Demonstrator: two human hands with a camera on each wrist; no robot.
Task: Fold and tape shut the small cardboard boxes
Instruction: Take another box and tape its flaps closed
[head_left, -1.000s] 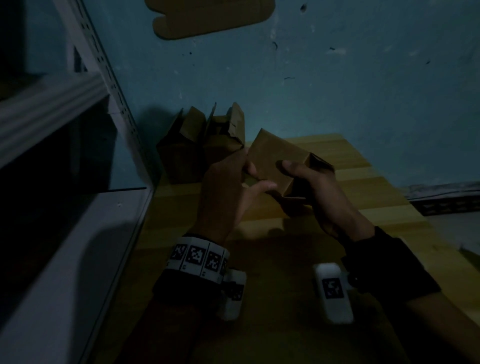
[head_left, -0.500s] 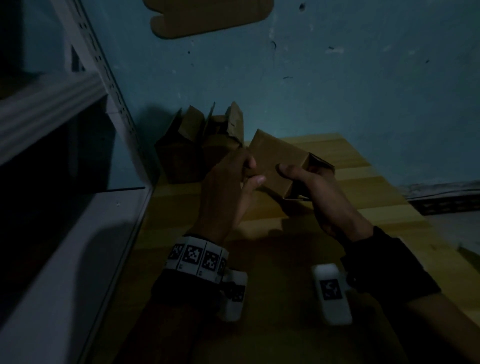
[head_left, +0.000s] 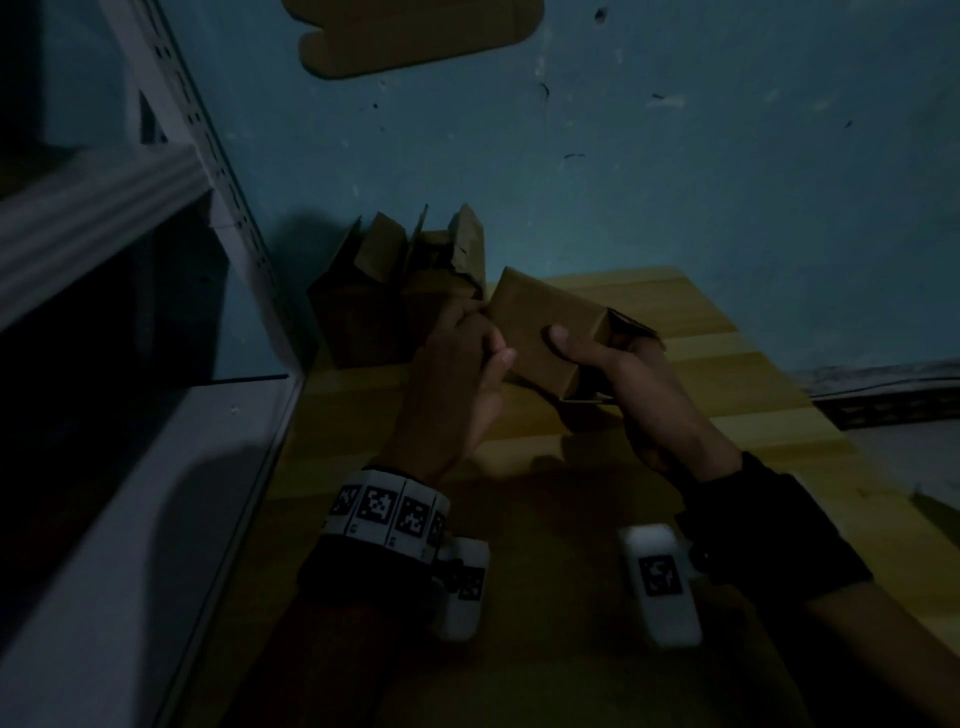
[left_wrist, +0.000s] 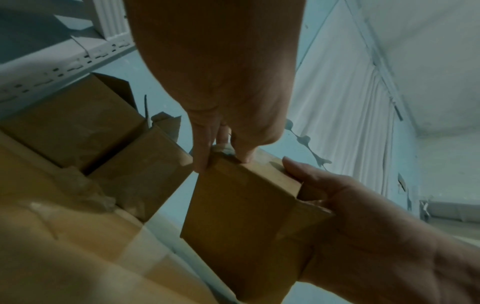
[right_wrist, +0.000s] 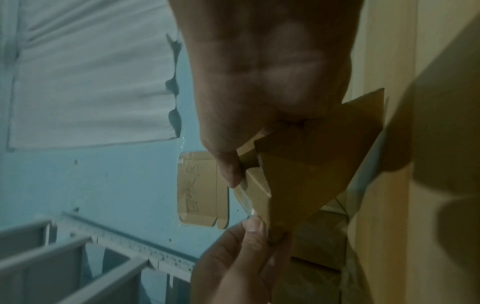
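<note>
A small brown cardboard box (head_left: 545, 332) is held in the air above the wooden table (head_left: 727, 395). My right hand (head_left: 623, 374) grips its right end, which stands open, with the thumb lying across the top face. My left hand (head_left: 467, 364) pinches the box's far left corner. In the left wrist view the left fingers (left_wrist: 205, 148) clamp the corner of the box (left_wrist: 241, 216) and the right hand (left_wrist: 363, 226) wraps its side. In the right wrist view the box (right_wrist: 306, 174) hangs below my right hand (right_wrist: 259, 102), and my left hand's fingertips (right_wrist: 254, 228) pinch its lower corner.
Two open cardboard boxes (head_left: 395, 296) with raised flaps stand at the back left of the table against the blue wall. A flat cardboard blank (head_left: 415, 36) hangs on the wall above. A white metal shelf unit (head_left: 130, 364) runs along the left side.
My left hand has slid from the box's near edge up to its far left corner and now pinches it. The box and the right hand have barely moved.
</note>
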